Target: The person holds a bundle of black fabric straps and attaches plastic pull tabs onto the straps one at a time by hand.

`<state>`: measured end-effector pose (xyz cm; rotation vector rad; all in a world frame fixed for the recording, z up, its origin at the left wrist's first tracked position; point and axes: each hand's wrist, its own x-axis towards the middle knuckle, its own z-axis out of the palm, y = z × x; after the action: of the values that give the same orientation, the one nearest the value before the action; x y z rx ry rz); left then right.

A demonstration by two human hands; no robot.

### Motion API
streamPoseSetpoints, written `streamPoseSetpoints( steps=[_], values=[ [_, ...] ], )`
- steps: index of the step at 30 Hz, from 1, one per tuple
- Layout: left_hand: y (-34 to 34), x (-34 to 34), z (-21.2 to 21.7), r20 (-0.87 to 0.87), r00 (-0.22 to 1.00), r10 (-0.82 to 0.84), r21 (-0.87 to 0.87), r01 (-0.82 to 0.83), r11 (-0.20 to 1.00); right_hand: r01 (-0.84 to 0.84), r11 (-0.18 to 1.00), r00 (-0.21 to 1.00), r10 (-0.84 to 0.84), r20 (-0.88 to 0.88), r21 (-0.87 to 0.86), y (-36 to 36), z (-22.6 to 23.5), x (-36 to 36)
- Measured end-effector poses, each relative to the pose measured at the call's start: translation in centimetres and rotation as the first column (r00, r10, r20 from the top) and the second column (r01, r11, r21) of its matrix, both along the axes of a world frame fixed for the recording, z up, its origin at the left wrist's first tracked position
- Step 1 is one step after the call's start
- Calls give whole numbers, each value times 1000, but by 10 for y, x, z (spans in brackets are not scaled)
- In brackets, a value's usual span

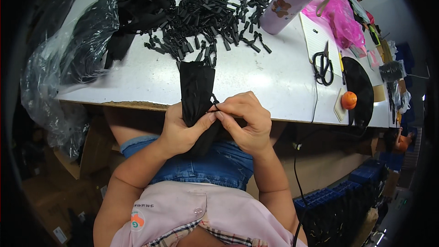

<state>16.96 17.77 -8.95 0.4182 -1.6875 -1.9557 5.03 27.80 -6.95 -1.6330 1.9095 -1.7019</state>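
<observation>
**Both hands on a black fabric bundle at the worktop edge**

We take the white worktop (256, 73) as our landmark. At its near edge, roughly mid-width, our left hand (180, 130) is wrapped around a bundle of black fabric strips (196, 89), thumb pressed against its lower part. The bundle stands up from the hand and leans over the worktop edge, its top reaching toward the pile beyond it. Our right hand (244, 121) sits just beside the left, touching it, with thumb and forefinger pinching a thin black cord (214, 102) at the side of the bundle. We cannot tell whether the cord is tied around the bundle or only lying against it.

Farther in on the worktop, a heap of small black plastic pieces (208, 13) spreads across the far middle. To the left of the heap, clear plastic bags (68, 50) with dark contents hang over the worktop's left end. To the right of the heap a lilac drinking bottle (292, 2) is seen tilted, and beyond it lie a lined notepad (318, 41), black-handled scissors (323, 66) and a pink plastic bag (340, 18). Near the worktop's right front corner sits a small orange ball (349, 100).
</observation>
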Motion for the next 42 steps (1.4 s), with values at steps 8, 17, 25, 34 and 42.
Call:
streamPoseSetpoints(
  steps=[8, 17, 25, 34, 42],
  values=[
    [4, 0, 2, -67, 993, 98, -39, -101, 994, 56, 997, 961, -39, 274, -53, -5, -9, 15],
    [3, 3, 6, -153, 980, 125, -124, -145, 982, 74, 993, 818, -8, 575, -92, -6, -15, 34],
    [5, 4, 10, -124, 986, 114, -3, -116, 993, 79, 989, 892, -15, 452, -122, -6, -19, 32],
    [-1, 4, 18, 34, 997, -73, 280, 61, 958, -302, 940, 261, 240, 935, -157, 3, -16, 12],
    [5, 4, 13, 16, 999, 28, 133, -30, 991, 34, 991, 831, 46, 555, -132, -4, -29, 34]
  ],
)
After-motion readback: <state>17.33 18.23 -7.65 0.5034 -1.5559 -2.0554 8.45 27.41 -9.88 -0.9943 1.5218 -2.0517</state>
